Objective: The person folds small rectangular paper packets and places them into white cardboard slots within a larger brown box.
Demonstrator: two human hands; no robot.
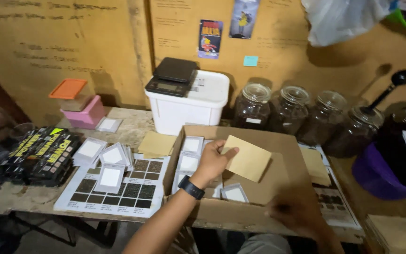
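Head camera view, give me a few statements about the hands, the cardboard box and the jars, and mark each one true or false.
1. The left hand holds a tan paper envelope over the cardboard box. True.
2. The right hand holds a glass jar. False: it is blurred at the box's near edge, holding no jar.
3. Four glass jars stand along the wall. True.
4. The digital scale sits inside the box. False: it rests on the white tub.
5. The left wrist is bare. False: it wears a dark watch.
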